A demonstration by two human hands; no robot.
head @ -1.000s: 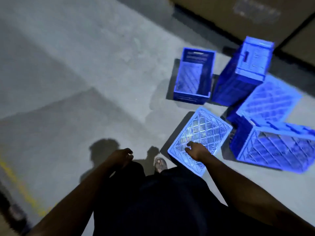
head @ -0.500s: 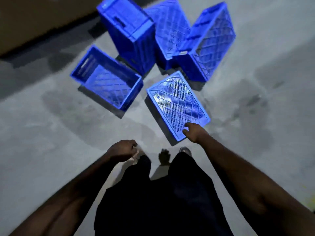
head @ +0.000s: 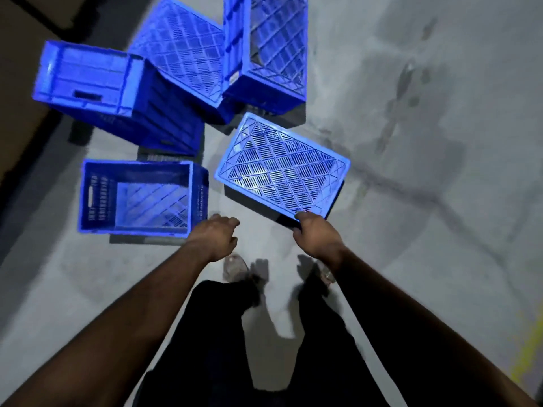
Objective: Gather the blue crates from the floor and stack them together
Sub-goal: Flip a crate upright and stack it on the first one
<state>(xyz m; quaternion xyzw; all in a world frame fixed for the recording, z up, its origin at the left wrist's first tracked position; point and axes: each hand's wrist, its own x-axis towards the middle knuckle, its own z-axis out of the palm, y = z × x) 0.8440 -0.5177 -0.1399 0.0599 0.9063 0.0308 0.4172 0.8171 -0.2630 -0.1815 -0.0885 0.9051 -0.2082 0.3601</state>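
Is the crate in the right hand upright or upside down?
Upside down: the held crate shows its slatted base facing up, and the right hand grips its near edge.

A single wide-angle camera, worn on the person's head, looks steeply down and slightly forward at a grey concrete floor (head: 411, 118). Both forearms enter from the bottom corners, with the left hand (head: 216, 239) and right hand (head: 316, 235) near mid-frame, close to the lens. Dark trousers (head: 264, 348) and both feet fill the lower centre, directly beneath the camera. A cluster of blue crates (head: 282, 168) occupies the upper left and centre, farther off on the floor. Straight lines bow toward the frame edges. No second view overlaps this one.
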